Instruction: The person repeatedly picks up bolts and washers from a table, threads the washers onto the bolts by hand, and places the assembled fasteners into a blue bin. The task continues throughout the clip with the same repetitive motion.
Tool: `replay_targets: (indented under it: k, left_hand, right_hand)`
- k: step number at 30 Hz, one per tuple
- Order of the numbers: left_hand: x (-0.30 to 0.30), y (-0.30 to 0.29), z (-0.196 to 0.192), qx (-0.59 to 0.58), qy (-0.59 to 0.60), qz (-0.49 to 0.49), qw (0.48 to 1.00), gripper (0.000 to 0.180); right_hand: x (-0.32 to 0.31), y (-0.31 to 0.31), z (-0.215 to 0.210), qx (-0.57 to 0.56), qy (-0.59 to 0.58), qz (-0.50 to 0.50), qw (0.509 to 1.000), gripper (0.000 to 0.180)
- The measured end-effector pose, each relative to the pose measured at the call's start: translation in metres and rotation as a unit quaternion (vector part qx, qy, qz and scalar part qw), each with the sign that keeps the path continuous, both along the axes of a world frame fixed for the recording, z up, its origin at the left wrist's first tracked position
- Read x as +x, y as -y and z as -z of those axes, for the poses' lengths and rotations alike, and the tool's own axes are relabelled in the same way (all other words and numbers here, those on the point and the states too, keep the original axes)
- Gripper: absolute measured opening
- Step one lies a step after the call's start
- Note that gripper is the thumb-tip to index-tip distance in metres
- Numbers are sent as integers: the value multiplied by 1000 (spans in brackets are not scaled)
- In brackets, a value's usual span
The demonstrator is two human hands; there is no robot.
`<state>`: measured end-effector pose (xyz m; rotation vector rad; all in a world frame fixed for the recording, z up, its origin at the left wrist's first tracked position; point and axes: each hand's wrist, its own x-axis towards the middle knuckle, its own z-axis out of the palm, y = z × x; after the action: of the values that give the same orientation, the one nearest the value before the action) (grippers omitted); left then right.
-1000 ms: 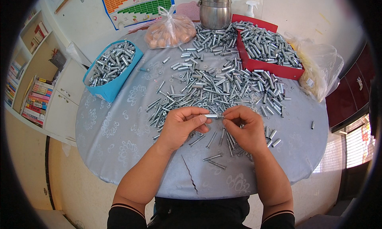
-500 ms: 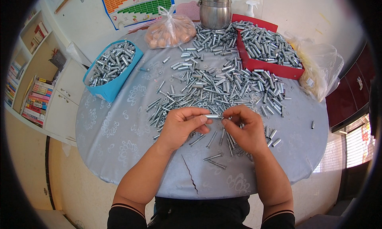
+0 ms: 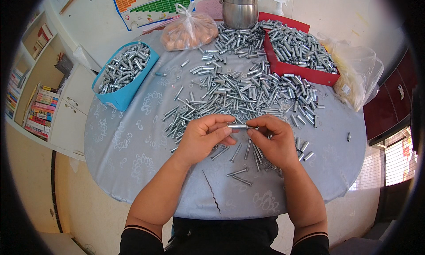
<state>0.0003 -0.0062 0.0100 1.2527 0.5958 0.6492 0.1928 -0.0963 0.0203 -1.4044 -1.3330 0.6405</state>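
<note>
My left hand (image 3: 204, 137) is closed, pinching a shiny metal sleeve (image 3: 237, 126) between thumb and fingers. The sleeve lies level above the near side of a heap of hardware. At its right end, my right hand (image 3: 275, 137) is closed too, its thumb and fingertips meeting on a small metal piece too covered to name. Under and beyond both hands spreads the heap of loose bolts, sleeves and nuts (image 3: 230, 95). Closer to me, several bolts (image 3: 237, 171) lie apart on the grey tablecloth (image 3: 146, 166).
A blue bin (image 3: 126, 93) of metal sleeves stands at the left. To the far right is a red box (image 3: 305, 78) filled with more, beside a clear plastic bag (image 3: 361, 84). A tied bag of eggs (image 3: 188, 33) and a steel pot (image 3: 240, 11) sit at the back.
Both hands stay close together in nearly the same place. The sleeve has shifted very slightly, with its right end against my right fingertips.
</note>
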Motion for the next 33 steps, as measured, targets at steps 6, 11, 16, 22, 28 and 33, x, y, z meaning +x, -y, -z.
replay_targets:
  k: [6, 11, 16, 22, 28, 33]
  left_hand:
    - [0, -2, 0, -12, -3, -24, 1000, 25]
    - [-2, -7, 1, -41, 39, -93, 994, 21]
    - [-7, -14, 5, -29, 76, -169, 982, 20]
    - [-8, -15, 6, -29, 96, -188, 977, 19]
    - [-8, -14, 6, -36, 83, -178, 980, 18]
    - [-4, -13, 7, -36, 72, -165, 983, 17]
  right_hand:
    - [0, -1, -1, 13, 2, 1, 1000, 19]
    - [-6, -1, 4, -25, -36, 8, 999, 20]
    - [1, -5, 7, 121, 275, -111, 947, 30]
    - [-19, -6, 17, 69, 418, -110, 899, 30]
    - [-9, -3, 13, 13, 405, -117, 907, 21]
    - [-8, -1, 17, -16, 358, -64, 932, 14]
